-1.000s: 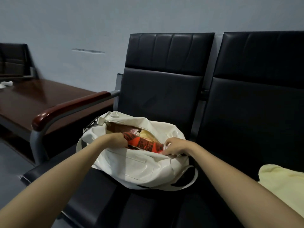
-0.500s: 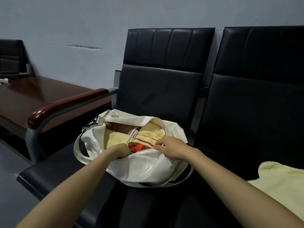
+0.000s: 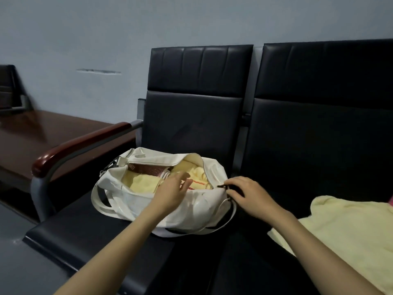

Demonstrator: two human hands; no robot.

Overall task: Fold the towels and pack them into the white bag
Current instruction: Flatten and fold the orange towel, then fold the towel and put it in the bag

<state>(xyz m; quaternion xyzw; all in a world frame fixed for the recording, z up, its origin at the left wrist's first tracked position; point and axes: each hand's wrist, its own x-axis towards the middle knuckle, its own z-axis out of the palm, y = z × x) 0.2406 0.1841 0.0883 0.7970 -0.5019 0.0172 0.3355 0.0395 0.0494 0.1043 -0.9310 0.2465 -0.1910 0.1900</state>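
The white bag (image 3: 191,209) lies unzipped on the left black seat. Inside it are folded pale yellow towels (image 3: 140,180), a striped orange-and-yellow towel (image 3: 197,183) and a brown patterned one (image 3: 148,169). My left hand (image 3: 172,192) reaches over the bag's front rim with its fingers straight, touching the striped towel. My right hand (image 3: 246,194) is at the bag's right end, fingertips pinching the small dark zipper pull (image 3: 221,185). Another pale yellow towel (image 3: 350,235) lies loose on the right seat.
The bag's strap (image 3: 231,218) loops onto the seat at its right. A wooden armrest (image 3: 80,143) on a metal frame borders the left seat, with a dark wooden table (image 3: 42,135) beyond it. Something pink (image 3: 390,202) shows at the right edge.
The orange towel has been tucked down into the bag. My left hand let go and now lies flat over the opening. My right hand slid right to the zipper end.
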